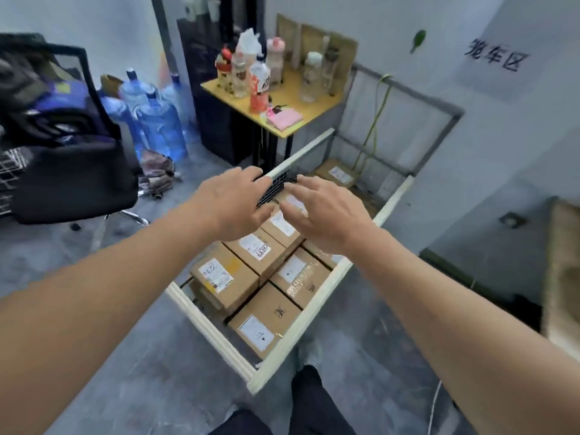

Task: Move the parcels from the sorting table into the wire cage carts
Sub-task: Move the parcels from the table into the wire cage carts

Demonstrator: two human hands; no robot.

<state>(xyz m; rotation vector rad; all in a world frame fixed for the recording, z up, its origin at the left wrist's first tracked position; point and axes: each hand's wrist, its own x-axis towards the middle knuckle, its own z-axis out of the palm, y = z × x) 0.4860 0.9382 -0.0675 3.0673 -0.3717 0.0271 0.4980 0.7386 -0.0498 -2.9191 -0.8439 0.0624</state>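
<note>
labelled cardboard parcels (255, 271) sit packed inside the wire cage cart (207, 328), centre of view. the left hand (232, 202) and right hand (326, 215) hover over them, fingers spread, holding nothing. a wrist could snag the cream rim; free space lies at 1 o'clock.

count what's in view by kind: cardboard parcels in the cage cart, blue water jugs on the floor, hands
brown cardboard parcels with white labels in the wire cage cart: 8 visible, others may be hidden
large blue plastic water jugs: 4
bare hands, left and right, both open: 2
total: 14
</note>
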